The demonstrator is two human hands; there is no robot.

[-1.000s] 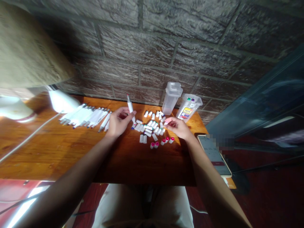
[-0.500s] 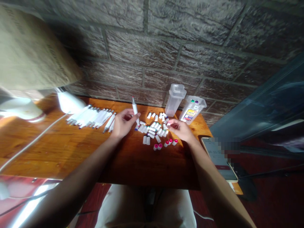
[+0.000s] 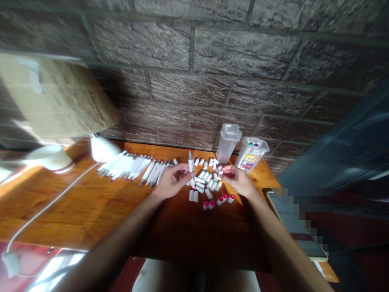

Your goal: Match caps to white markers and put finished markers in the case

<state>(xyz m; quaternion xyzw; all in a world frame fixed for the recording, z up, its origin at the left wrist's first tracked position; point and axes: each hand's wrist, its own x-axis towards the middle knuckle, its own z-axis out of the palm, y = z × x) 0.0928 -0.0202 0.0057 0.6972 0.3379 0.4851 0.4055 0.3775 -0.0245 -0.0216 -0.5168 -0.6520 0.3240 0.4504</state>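
Observation:
My left hand (image 3: 172, 181) grips an uncapped marker (image 3: 191, 163), white and nearly upright, its reddish tip pointing up. Over the right side of the loose marker caps (image 3: 200, 180), my right hand (image 3: 238, 178) pinches a white marker cap (image 3: 220, 175) between thumb and fingers. Caps with pink and red tops (image 3: 225, 198) lie nearer to me. Left of my left hand, several white markers (image 3: 133, 166) lie in a row; my hand hides part of the caps behind it.
Two clear plastic cases (image 3: 228, 142) stand by the brick wall, the right one labelled. A phone (image 3: 291, 223) lies at the table's right edge. On the left are a lamp (image 3: 105, 149) with a paper shade, a white roll (image 3: 57, 159) and a cable (image 3: 51, 202).
My left hand has brought the marker rightward, closer to the caps and my right hand. The whole view has shifted, with the table appearing lower in the picture.

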